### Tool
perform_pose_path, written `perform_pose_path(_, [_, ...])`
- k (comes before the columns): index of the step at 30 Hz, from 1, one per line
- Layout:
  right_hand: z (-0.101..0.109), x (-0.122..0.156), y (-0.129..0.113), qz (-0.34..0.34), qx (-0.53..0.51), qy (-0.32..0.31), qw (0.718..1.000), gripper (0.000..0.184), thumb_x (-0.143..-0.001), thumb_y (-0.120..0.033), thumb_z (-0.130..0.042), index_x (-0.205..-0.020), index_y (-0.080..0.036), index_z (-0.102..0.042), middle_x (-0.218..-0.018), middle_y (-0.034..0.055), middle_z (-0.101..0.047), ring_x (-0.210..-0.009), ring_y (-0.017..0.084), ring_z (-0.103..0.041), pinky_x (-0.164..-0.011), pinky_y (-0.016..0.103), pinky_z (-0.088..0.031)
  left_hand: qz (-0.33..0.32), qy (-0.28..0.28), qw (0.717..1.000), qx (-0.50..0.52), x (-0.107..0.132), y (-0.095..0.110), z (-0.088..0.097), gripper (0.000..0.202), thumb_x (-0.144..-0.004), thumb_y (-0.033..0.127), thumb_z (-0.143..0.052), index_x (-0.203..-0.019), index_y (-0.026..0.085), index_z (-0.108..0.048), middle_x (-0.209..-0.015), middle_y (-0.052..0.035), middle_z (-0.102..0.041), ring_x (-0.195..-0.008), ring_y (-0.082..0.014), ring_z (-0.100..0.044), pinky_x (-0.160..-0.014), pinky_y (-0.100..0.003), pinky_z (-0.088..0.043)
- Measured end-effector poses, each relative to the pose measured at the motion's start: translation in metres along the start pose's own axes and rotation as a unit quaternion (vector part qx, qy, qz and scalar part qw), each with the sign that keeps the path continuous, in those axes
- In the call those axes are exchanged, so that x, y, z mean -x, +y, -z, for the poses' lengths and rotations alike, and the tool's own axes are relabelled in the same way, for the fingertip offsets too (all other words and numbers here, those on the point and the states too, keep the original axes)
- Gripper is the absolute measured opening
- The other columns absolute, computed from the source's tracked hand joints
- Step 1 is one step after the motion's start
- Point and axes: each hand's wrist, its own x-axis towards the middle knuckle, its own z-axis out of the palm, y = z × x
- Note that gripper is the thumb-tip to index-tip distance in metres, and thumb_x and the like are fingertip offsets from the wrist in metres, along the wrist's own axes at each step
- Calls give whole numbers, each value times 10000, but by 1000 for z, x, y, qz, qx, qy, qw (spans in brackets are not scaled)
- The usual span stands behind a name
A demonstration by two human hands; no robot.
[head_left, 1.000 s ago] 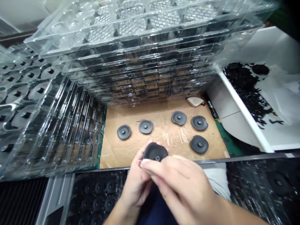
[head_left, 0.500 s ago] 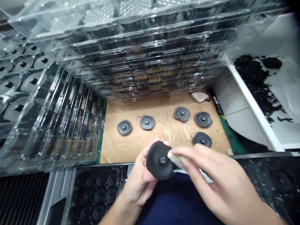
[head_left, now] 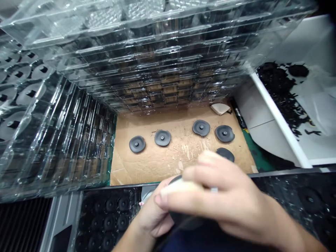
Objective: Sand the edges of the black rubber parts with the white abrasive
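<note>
My left hand [head_left: 153,211] is closed on a round black disc [head_left: 175,179]. Most of the disc is hidden behind my right hand [head_left: 225,196], which reaches across it and is partly blurred. Between the fingers of my right hand is a whitish folded pad [head_left: 181,188], lying over the disc's face. Beyond the hands, several similar discs with a small central hub rest on brown cardboard [head_left: 147,168]. The nearest disc [head_left: 226,154] is partly covered by my right hand; another disc [head_left: 162,138] lies to the left.
Stacked clear plastic trays [head_left: 162,59] rise behind the cardboard, and more trays [head_left: 52,126] stand at left. A white pad [head_left: 220,109] and a black pen-like item [head_left: 239,114] lie at the back right. Past a white divider [head_left: 282,119] are black scraps [head_left: 278,84].
My right hand has moved left and over the disc with the whitish pad, covering the disc's face. The disc has dropped lower, and the view has shifted slightly.
</note>
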Motion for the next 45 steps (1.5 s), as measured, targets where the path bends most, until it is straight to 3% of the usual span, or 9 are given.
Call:
perform_pose_path(5, [-13,19,36,-184,19,106,977,257,-904,-138,-467,-1078,-174,-651,-907,45,-675,-806,136,-589,-727,261,-456,20,-116,990,80,2,6,8,512,-584,380,-796,-1047,193,-680,-1043,-54,-715,-894,-226,-692,-749,-264,-556])
perform_pose_path(8, [-36,45,47,-315,-85,96,940,244,-902,-251,-486,-1065,-233,-666,-935,33,-690,-844,163,-628,-742,283,-496,7,-124,988,96,4,7,13,536,-622,372,-773,-1105,177,-649,-1115,-79,-687,-983,-260,-662,-761,-282,-569])
perform_pose_path(11, [-64,78,49,-377,-143,71,912,255,-895,-323,-487,-1019,-230,-690,-972,48,-712,-887,199,-661,-744,305,-538,-6,-126,986,107,4,7,17,528,-633,372,-760,-1109,176,-644,-1120,-89,-680,-993,-263,-657,-748,-280,-576])
perform_pose_path(14, [-82,105,52,-401,-147,84,900,276,-886,-365,-495,-980,-210,-703,-991,66,-719,-905,217,-672,-761,314,-552,-6,-115,988,102,1,7,20,525,-617,360,-760,-1104,200,-646,-1115,-85,-683,-986,-256,-662,-750,-279,-576])
perform_pose_path(18, [-83,119,64,-420,-120,125,891,284,-874,-384,-505,-1007,-217,-693,-1043,76,-700,-967,235,-646,-827,355,-528,-4,-125,988,92,-3,7,19,495,-628,324,-757,-1094,193,-651,-1134,-83,-680,-1003,-244,-657,-775,-278,-570])
perform_pose_path(23, [-78,114,73,-409,-103,151,894,288,-875,-379,-501,-1011,-211,-690,-1022,72,-702,-913,218,-659,-827,351,-528,-17,-131,986,97,-3,6,15,475,-646,281,-760,-1099,191,-647,-1137,-77,-673,-1018,-234,-645,-795,-276,-561])
perform_pose_path(33, [-73,102,63,-353,-70,166,918,218,-867,-289,-539,-999,-209,-693,-921,57,-711,-802,185,-625,-728,329,-519,-32,-94,992,77,-1,5,16,468,-627,245,-783,-1077,241,-656,-1147,-55,-663,-1013,-237,-645,-794,-278,-555])
perform_pose_path(37, [-76,102,61,-338,-59,186,921,195,-852,-264,-561,-981,-230,-703,-934,44,-717,-840,197,-585,-772,368,-499,-27,-83,994,63,1,6,17,494,-620,275,-787,-1094,259,-647,-1183,-58,-643,-1036,-235,-631,-803,-272,-546])
perform_pose_path(45, [-80,108,67,-354,-77,246,899,204,-855,-293,-562,-976,-214,-706,-942,71,-708,-906,205,-591,-809,381,-512,-20,-62,996,58,2,6,18,530,-604,331,-784,-1108,257,-641,-1195,-54,-635,-1046,-234,-622,-820,-279,-535])
